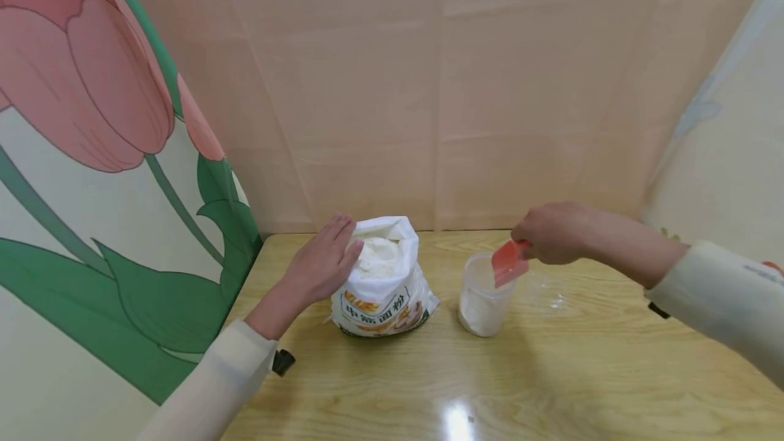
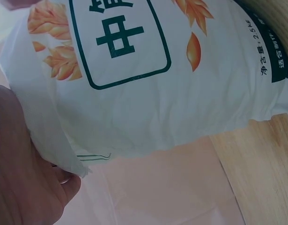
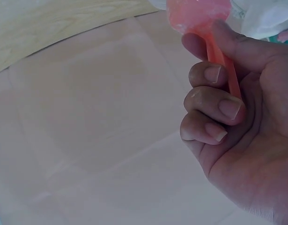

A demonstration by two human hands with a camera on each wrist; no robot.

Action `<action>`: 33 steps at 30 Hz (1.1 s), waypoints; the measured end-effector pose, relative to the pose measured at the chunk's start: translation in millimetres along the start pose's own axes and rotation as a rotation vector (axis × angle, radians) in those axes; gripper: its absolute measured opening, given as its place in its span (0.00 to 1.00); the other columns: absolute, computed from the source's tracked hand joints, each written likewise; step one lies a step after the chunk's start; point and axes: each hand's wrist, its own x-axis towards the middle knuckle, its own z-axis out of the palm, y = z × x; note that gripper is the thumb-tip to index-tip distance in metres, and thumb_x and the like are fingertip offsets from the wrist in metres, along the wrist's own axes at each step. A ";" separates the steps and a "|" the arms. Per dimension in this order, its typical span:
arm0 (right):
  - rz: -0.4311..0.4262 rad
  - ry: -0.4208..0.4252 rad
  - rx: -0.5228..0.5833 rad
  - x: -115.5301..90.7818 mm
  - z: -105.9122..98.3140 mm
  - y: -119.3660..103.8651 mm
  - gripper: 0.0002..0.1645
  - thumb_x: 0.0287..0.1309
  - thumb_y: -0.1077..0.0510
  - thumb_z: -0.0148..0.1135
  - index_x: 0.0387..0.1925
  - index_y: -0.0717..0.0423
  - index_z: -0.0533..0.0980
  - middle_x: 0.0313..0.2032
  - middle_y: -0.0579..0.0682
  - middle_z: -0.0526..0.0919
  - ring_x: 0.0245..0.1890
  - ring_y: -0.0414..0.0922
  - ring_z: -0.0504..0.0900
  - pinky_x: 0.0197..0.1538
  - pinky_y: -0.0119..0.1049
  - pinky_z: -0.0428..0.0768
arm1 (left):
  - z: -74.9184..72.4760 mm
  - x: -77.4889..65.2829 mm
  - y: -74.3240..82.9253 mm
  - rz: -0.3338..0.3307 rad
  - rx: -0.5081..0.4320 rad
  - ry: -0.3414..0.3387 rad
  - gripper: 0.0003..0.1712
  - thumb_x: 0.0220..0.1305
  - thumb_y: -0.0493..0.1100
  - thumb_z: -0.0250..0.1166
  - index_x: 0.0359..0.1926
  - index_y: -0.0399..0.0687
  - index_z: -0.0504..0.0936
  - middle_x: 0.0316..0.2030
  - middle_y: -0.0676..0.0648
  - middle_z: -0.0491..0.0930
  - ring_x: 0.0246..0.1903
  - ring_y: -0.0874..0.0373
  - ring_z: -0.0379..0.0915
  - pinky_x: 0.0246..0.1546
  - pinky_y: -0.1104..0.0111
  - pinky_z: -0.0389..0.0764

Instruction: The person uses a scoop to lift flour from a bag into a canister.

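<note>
A white flour bag (image 1: 382,305) stands on the table, its mouth open and white flour (image 1: 380,257) showing inside. My left hand (image 1: 324,260) rests at the left rim of the bag, fingers extended and the thumb beside the opening. In the left wrist view, the printed bag front (image 2: 120,103) hides part of that hand. A pink scoop (image 1: 507,264) is gripped by its handle in my right hand (image 1: 554,231), fingers curled round it. The scoop's bowl tilts downward over the mouth of a clear plastic jar (image 1: 484,298), which holds white powder in its lower part.
A clear, transparent piece (image 1: 548,295) lies on the wooden table (image 1: 380,386) right of the jar. Behind the table hangs a pinkish cloth (image 1: 380,87). A wall with painted tulips (image 1: 110,87) rises on the left.
</note>
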 end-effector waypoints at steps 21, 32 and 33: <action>-0.047 0.077 0.056 -2.7 -31.7 -9.4 0.15 0.67 0.56 0.64 0.24 0.45 0.71 0.20 0.42 0.67 0.23 0.40 0.67 0.27 0.35 0.65 | -1.5 0.1 0.5 -0.007 0.006 -0.026 0.40 0.81 0.60 0.33 0.78 0.36 0.54 0.79 0.40 0.49 0.80 0.47 0.38 0.78 0.52 0.49; -0.097 0.176 0.123 0.8 -37.1 -18.0 0.12 0.68 0.53 0.63 0.28 0.44 0.73 0.21 0.40 0.68 0.24 0.39 0.68 0.30 0.36 0.68 | -0.5 1.2 -2.2 -0.010 0.014 -0.024 0.40 0.81 0.61 0.34 0.78 0.36 0.55 0.79 0.40 0.49 0.80 0.47 0.38 0.78 0.53 0.48; -0.110 0.199 0.131 1.5 -36.4 -18.1 0.12 0.68 0.53 0.63 0.28 0.43 0.73 0.21 0.39 0.69 0.24 0.38 0.68 0.31 0.36 0.68 | -0.4 1.2 -2.0 -0.013 0.015 -0.022 0.40 0.81 0.61 0.34 0.78 0.37 0.55 0.79 0.41 0.49 0.80 0.47 0.38 0.78 0.53 0.49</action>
